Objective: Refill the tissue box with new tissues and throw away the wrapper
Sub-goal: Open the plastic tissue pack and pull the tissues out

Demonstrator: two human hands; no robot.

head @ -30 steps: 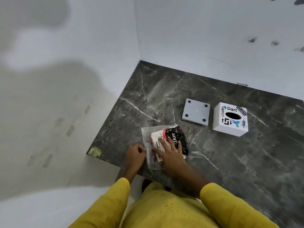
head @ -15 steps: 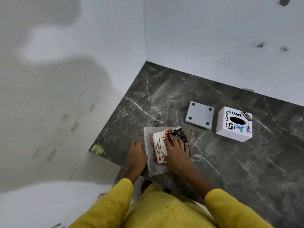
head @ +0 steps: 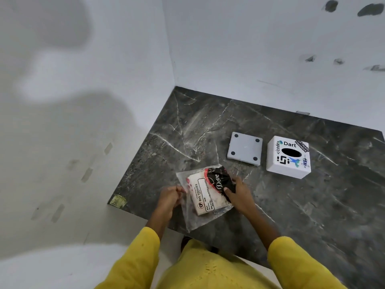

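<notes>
A dark grey marble tabletop (head: pixel 281 205), veined with white, fills a corner where two white walls (head: pixel 250 49) meet. A worn yellowish sticker (head: pixel 118 200) clings to the tabletop's near left corner. Pale tape marks (head: pixel 86 175) run in a slanting line down the left wall, which also carries broad grey shadows. Dark smudges (head: pixel 331 5) dot the upper right of the back wall. A small grey scrap (head: pixel 302 113) lies where the tabletop meets the back wall. Yellow sleeves (head: pixel 291 265) cross the bottom edge.
</notes>
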